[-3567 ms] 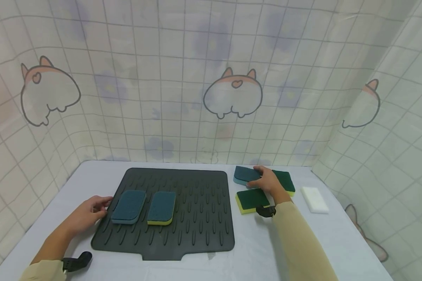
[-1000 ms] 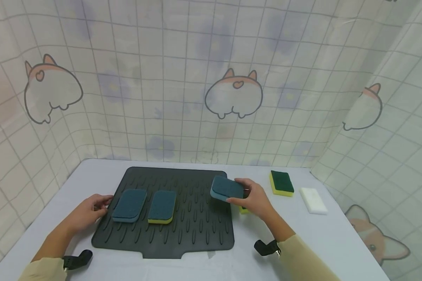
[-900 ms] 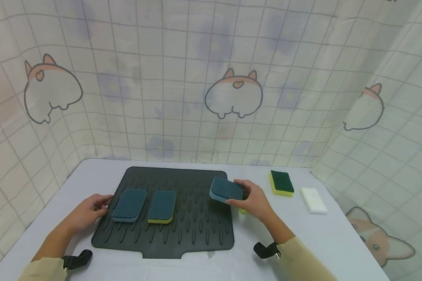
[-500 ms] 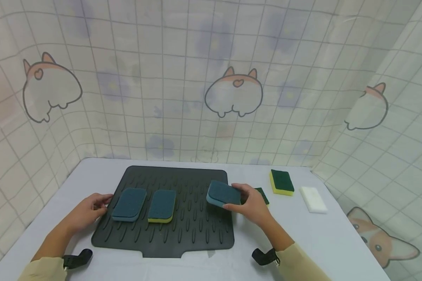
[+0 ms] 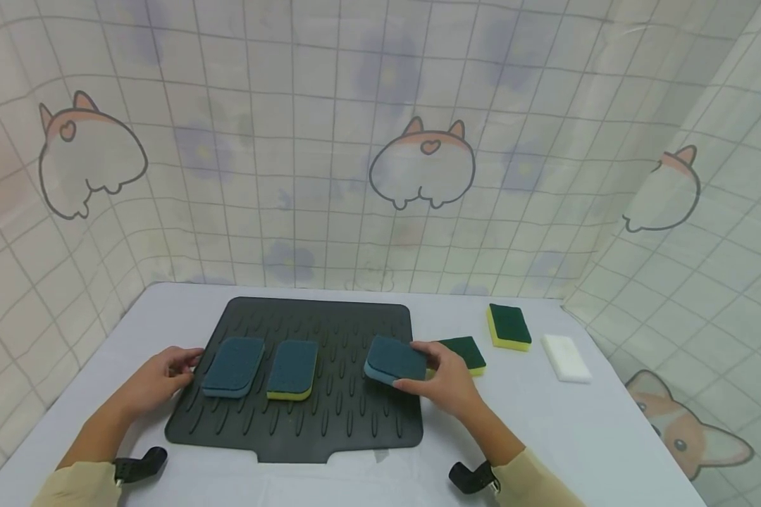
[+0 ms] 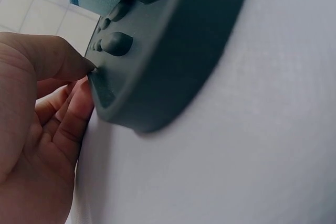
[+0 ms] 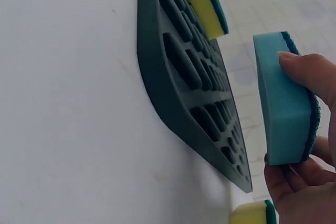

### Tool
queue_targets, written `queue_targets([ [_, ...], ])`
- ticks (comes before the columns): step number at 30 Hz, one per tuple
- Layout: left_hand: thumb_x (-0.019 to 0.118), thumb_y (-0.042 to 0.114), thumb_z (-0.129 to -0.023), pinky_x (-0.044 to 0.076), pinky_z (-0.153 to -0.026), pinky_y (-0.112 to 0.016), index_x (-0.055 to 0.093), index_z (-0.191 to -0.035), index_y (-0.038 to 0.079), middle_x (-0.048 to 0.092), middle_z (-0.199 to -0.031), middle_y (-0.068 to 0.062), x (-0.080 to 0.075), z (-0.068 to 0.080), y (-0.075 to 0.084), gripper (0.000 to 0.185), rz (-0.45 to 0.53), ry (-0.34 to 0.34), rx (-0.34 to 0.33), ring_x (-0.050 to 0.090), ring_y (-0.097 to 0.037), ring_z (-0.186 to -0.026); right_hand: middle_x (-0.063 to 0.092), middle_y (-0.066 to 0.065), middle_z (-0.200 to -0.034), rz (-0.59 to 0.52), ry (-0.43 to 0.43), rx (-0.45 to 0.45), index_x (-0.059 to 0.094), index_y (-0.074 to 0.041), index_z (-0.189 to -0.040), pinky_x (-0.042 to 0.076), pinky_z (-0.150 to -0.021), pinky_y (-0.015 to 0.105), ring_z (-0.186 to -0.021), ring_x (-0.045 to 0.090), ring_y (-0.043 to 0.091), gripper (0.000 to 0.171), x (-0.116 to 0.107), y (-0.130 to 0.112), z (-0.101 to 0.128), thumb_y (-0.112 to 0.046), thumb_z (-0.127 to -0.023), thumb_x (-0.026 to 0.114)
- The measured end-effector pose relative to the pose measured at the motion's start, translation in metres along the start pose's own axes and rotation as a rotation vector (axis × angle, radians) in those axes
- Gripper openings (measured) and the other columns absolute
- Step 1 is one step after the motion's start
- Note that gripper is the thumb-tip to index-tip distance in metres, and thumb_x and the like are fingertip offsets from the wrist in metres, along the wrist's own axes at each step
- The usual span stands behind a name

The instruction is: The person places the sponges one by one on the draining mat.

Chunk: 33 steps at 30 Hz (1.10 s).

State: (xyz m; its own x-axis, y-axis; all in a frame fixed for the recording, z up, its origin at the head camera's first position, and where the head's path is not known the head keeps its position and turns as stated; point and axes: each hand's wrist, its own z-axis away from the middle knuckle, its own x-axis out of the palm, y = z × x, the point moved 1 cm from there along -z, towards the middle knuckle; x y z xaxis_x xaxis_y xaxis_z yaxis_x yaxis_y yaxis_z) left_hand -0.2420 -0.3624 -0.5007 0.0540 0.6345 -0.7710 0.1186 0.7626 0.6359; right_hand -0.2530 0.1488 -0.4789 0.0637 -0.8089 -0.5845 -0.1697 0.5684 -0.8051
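My right hand pinches a blue scrub sponge by its right end, thumb on one side and fingers on the other. That sponge hangs over the right part of a dark ribbed rubber mat, and the right wrist view shows it apart from the mat. At the mat's left edge my left hand pinches the rim, thumb on top; its lower fingers are partly hidden. On the mat lie another blue sponge and a sponge with a blue top and yellow base, side by side.
Right of the mat a green-and-yellow sponge lies partly behind my right hand. Farther back is a second green-and-yellow sponge, with a white sponge block beside it. A patterned curtain closes off the table's back and sides.
My right hand has lifted the blue sponge from the table's back right and carried it left over the mat, lately drifting left and nearer. The left hand stays at the mat's edge.
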Motion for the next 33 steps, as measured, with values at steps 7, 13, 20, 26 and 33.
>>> queue_targets([
  [7, 0.06, -0.001, -0.093, 0.049, -0.074, -0.024, 0.052, -0.141, -0.011, 0.061, -0.122, -0.023, -0.001, 0.0, -0.001, 0.05, 0.003, -0.004, 0.003, 0.053, -0.024, -0.1, 0.064, 0.007, -0.133, 0.01, -0.011, 0.017, 0.063, -0.015, -0.139, 0.056, -0.097, 0.045, -0.117, 0.065, 0.025, 0.078, 0.007, -0.004, 0.004, -0.042, -0.072, 0.092],
  [13, 0.06, 0.0, -0.092, 0.048, -0.073, -0.025, 0.052, -0.141, -0.011, 0.061, -0.121, -0.023, 0.0, 0.0, -0.001, 0.05, 0.005, -0.006, -0.003, 0.053, -0.024, -0.099, 0.064, 0.007, -0.135, 0.005, -0.033, 0.007, 0.063, -0.014, -0.139, 0.057, -0.096, 0.045, -0.116, 0.066, 0.025, 0.079, 0.012, -0.005, 0.006, -0.043, -0.071, 0.092],
  [20, 0.06, 0.0, -0.093, 0.048, -0.071, -0.024, 0.051, -0.142, -0.011, 0.061, -0.122, -0.023, 0.0, 0.0, -0.001, 0.051, 0.02, -0.009, -0.009, 0.053, -0.024, -0.099, 0.062, 0.01, -0.14, 0.024, -0.039, 0.002, 0.062, -0.014, -0.139, 0.056, -0.097, 0.045, -0.119, 0.066, 0.027, 0.08, 0.018, -0.002, 0.007, -0.043, -0.072, 0.092],
  [26, 0.058, 0.001, -0.095, 0.048, -0.067, -0.026, 0.05, -0.143, -0.01, 0.06, -0.123, -0.025, 0.0, 0.0, -0.001, 0.05, 0.025, -0.017, -0.029, 0.052, -0.026, -0.099, 0.06, 0.012, -0.143, 0.042, -0.048, -0.024, 0.061, -0.012, -0.14, 0.054, -0.1, 0.046, -0.126, 0.063, 0.03, 0.081, 0.023, 0.001, 0.007, -0.043, -0.072, 0.092],
  [33, 0.058, 0.001, -0.095, 0.048, -0.068, -0.026, 0.049, -0.144, -0.01, 0.059, -0.124, -0.025, 0.0, 0.0, -0.002, 0.051, 0.016, -0.023, -0.022, 0.052, -0.025, -0.099, 0.06, 0.014, -0.141, 0.066, -0.019, -0.023, 0.06, -0.01, -0.141, 0.054, -0.101, 0.048, -0.127, 0.061, 0.03, 0.082, 0.028, -0.001, 0.006, -0.043, -0.073, 0.091],
])
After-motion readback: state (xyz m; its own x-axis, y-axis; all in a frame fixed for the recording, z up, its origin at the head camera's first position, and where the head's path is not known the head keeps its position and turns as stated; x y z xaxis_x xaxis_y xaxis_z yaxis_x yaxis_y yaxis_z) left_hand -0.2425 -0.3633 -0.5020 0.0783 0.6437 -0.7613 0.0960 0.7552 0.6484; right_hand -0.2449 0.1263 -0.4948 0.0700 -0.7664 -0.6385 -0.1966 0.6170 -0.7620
